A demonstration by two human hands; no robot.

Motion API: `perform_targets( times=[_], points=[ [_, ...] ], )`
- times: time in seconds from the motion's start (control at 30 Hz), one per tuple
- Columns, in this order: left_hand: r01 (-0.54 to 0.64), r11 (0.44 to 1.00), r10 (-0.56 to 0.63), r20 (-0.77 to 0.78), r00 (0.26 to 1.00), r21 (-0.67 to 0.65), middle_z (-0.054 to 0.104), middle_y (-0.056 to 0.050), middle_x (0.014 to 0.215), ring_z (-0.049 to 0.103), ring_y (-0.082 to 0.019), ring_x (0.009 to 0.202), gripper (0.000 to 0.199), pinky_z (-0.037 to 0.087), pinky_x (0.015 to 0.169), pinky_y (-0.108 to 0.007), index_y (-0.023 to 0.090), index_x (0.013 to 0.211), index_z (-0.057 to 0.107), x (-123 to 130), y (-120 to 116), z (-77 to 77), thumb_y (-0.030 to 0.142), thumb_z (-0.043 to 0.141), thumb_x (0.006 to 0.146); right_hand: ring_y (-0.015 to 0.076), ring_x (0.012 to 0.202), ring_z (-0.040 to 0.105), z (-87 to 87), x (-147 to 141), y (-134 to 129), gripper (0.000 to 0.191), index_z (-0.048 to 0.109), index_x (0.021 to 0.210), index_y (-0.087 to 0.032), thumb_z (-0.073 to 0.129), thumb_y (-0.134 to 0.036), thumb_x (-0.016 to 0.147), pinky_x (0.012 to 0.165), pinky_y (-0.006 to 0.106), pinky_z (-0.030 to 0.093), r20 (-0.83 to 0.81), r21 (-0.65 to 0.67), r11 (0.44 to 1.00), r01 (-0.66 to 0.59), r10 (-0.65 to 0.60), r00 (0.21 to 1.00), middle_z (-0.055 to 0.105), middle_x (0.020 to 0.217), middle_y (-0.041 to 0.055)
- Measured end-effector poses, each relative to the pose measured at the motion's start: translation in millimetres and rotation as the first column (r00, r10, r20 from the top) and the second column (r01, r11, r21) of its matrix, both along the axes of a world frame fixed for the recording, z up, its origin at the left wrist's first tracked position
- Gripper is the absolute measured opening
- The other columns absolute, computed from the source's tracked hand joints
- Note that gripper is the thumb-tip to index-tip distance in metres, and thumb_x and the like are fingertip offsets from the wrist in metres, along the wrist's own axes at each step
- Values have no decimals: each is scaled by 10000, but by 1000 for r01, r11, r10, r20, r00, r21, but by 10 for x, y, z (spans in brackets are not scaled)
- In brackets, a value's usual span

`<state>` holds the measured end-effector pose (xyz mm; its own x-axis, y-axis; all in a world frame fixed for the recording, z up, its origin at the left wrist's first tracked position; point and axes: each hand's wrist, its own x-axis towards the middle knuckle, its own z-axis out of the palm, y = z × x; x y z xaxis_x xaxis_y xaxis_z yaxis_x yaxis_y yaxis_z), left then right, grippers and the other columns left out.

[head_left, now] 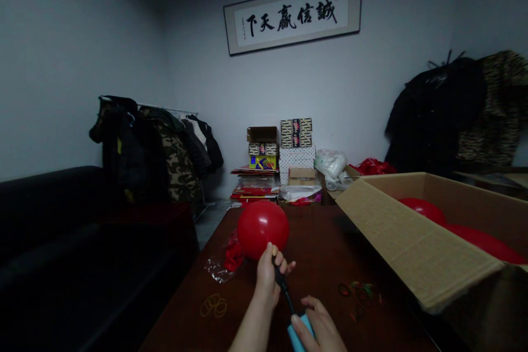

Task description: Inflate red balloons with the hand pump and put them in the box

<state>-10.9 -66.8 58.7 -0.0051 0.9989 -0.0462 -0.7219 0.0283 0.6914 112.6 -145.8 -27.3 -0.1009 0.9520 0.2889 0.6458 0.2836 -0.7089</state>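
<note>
A dark sofa (49, 220) fills the left side, with a rack of coats (157, 154) behind it against the wall. On the dark wooden counter (322, 242), a few yellow rubber bands (213, 304) lie near the left edge, and just beyond them a clear plastic bag of red uninflated balloons (230, 259) rests beside the inflated one. The left hand (269, 276) has its fingers closed around the neck of a round red balloon (263, 229), pinching it onto the black nozzle of a pump; the balloon hangs just above the counter, in the middle of the view. The right hand (318, 325), low in the frame, wraps its fingers around the blue pump (300, 337), holding its body. More coloured rubber bands (358, 292) lie scattered to the right of the hands. Further right, an open cardboard box (412, 242) sits on the counter with more red balloons (474, 236) inside. Stacked boxes (289, 154) stand at the counter's far end.
</note>
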Motion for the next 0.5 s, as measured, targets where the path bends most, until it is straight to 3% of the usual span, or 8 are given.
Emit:
perform_targets(
  times=[0.13, 0.37, 0.5],
  points=[
    [57, 998, -56, -33, 998, 5, 388, 104, 471, 318, -47, 384, 492, 523, 702, -350, 210, 646, 370, 112, -59, -65, 579, 690, 712, 278, 1230, 508, 62, -40, 146, 613, 697, 1011, -142, 327, -618, 899, 1061, 383, 363, 27, 1, 1000, 28, -28, 999, 576, 1286, 170],
    [3, 1000, 0, -116, 993, 23, 392, 104, 434, 315, -47, 344, 517, 533, 678, -374, 208, 624, 383, 76, -98, -167, 624, 682, 688, 271, 1177, 553, -267, -165, 159, 707, 690, 1064, -147, 257, -683, 905, 1031, 364, 390, 50, 87, 995, 43, -48, 998, 631, 1206, 160],
    [-70, 997, 73, -98, 992, 31, 388, 106, 436, 321, -48, 346, 505, 537, 683, -381, 207, 623, 389, 52, -74, -232, 612, 680, 699, 297, 1187, 546, -293, -110, 114, 675, 696, 1056, -142, 327, -681, 885, 1031, 399, 393, 151, 58, 997, 49, -57, 987, 632, 1211, 165]
  ],
)
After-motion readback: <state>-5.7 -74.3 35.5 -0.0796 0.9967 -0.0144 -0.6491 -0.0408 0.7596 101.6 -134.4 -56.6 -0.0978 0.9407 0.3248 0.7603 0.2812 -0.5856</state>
